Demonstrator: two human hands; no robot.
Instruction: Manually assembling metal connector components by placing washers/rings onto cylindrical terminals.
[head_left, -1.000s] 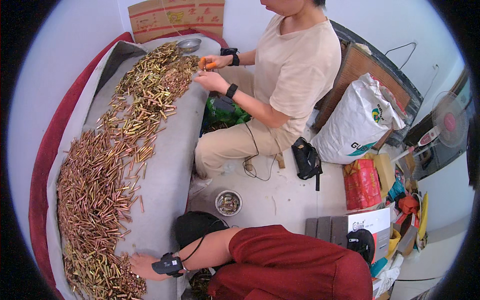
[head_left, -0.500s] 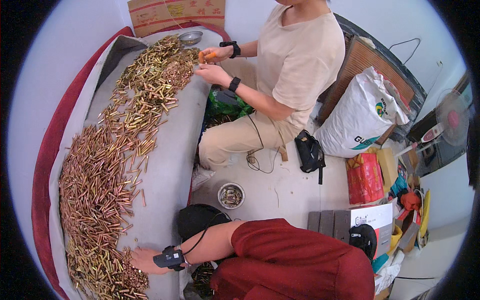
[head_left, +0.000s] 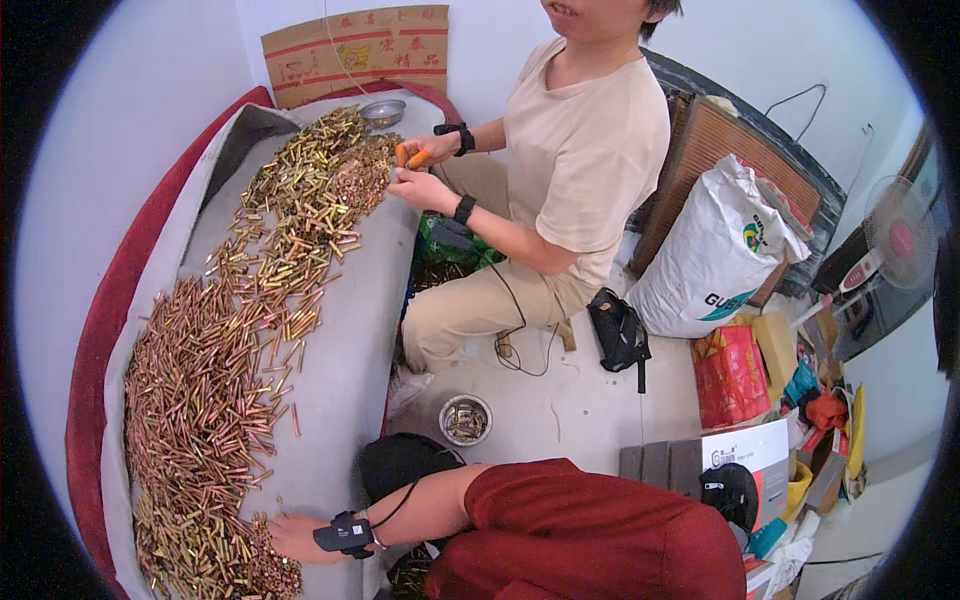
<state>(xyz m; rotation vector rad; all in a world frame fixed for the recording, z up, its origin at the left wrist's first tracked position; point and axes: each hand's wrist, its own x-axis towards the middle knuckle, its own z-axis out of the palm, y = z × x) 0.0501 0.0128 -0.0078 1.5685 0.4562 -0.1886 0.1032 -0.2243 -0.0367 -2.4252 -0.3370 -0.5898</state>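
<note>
The fingers of the left hand (head_left: 292, 536) lie flat and spread on the pile of little metal pins (head_left: 215, 400), near its bottom end. They touch the pins, but it is too small to tell if they pinch one. The pins are thin, shiny, gold and brown sticks, heaped in one long strip on the grey cloth (head_left: 345, 340) that covers the table. A black band (head_left: 343, 534) sits on the wrist, with a thin black cord running up the arm. The right hand is hidden behind the red sleeve (head_left: 590, 530), so its fingers cannot be told.

Past the arm, a small round bowl (head_left: 465, 419) with a few pins in it stands on the floor, just beside the table. At the far end of the pile sits another person in a beige shirt (head_left: 585, 150). That person's two hands hold something small and orange (head_left: 412, 157) over the pins. A silver dish (head_left: 383, 111) stands at the top of the pile. A big white sack (head_left: 715, 255) and a red bag (head_left: 730, 375) stand farther off on the right.
</note>
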